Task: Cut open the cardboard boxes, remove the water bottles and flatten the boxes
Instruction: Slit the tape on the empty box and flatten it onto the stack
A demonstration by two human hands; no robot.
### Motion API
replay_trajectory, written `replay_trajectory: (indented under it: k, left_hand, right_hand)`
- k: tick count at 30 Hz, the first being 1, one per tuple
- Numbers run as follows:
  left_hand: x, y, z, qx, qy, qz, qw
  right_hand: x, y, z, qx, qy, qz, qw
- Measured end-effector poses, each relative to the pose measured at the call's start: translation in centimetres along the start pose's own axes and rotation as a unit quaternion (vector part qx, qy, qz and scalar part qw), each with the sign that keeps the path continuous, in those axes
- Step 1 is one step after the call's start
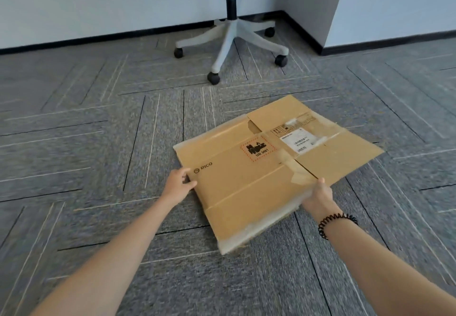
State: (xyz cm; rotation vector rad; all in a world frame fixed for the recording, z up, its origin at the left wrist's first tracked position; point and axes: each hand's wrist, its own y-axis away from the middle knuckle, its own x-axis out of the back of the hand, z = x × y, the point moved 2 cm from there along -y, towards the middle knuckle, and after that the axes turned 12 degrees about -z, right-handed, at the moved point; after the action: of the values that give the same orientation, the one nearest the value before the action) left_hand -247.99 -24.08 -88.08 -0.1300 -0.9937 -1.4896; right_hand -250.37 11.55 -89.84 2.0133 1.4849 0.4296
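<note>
A flattened brown cardboard box (249, 180) lies low over the grey carpet, its flaps spread out and strips of clear tape along its edges. It carries a "PICO" print, a red-bordered UN 3481 mark and a white shipping label. My left hand (179, 185) grips the box's left edge beside the PICO print. My right hand (318, 196) holds the near right edge, thumb on top by the torn tape. A black coiled band sits on my right wrist. No water bottles are in view.
An office chair (232, 34) with a white five-star base on black castors stands just beyond the box. White walls with black skirting run along the back; a white wall corner (320, 7) juts out at the right. Patterned grey carpet surrounds the box.
</note>
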Motion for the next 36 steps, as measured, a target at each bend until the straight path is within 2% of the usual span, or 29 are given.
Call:
replay_trajectory:
  k: [3, 5, 8, 12, 15, 19, 24, 28, 31, 34, 36]
  left_hand:
    - [0.1, 1.2, -1.1, 0.065, 0.130, 0.008, 0.989]
    - [-0.2, 2.0, -1.9, 0.114, 0.232, -0.051, 0.965]
    - [-0.9, 2.7, -2.9, 0.140, 0.245, -0.112, 0.953]
    - [-0.6, 3.0, -4.2, 0.131, 0.209, -0.117, 0.962]
    - [-0.3, 3.4, -5.1, 0.122, 0.255, -0.115, 0.952]
    - [-0.4, 3.4, -5.8, 0.099, 0.315, -0.065, 0.942]
    - [0.4, 2.8, -6.1, 0.060, 0.266, 0.033, 0.961]
    - [0.6, 2.6, -6.5, 0.045, 0.211, 0.077, 0.973]
    - [0.2, 2.3, -6.6, 0.033, 0.168, 0.112, 0.979]
    - [-0.4, 2.4, -6.4, 0.040, 0.121, 0.146, 0.981]
    - [-0.9, 2.8, -5.7, 0.032, -0.006, 0.166, 0.986]
  right_hand:
    - [-1.3, 0.7, 1.1, -0.071, -0.106, -0.014, 0.992]
    - [-2.3, 1.9, 1.4, -0.073, -0.144, -0.047, 0.986]
    - [-3.2, 3.0, 1.4, -0.047, -0.154, -0.135, 0.978]
    - [-1.9, 4.0, 2.8, -0.114, -0.041, -0.179, 0.976]
    - [-1.1, 4.3, 3.2, -0.125, 0.035, -0.218, 0.967]
    - [-1.5, 5.0, 3.1, -0.134, 0.124, -0.242, 0.953]
    - [-2.8, 5.2, 4.2, -0.145, 0.205, -0.252, 0.935]
    - [-3.2, 5.5, 4.2, -0.131, 0.308, -0.245, 0.910]
    - [-3.1, 5.4, 3.9, -0.109, 0.337, -0.219, 0.909]
    - [-2.8, 5.2, 3.6, -0.043, 0.418, -0.178, 0.890]
    - [-2.7, 5.3, 3.1, 0.076, 0.531, -0.099, 0.838]
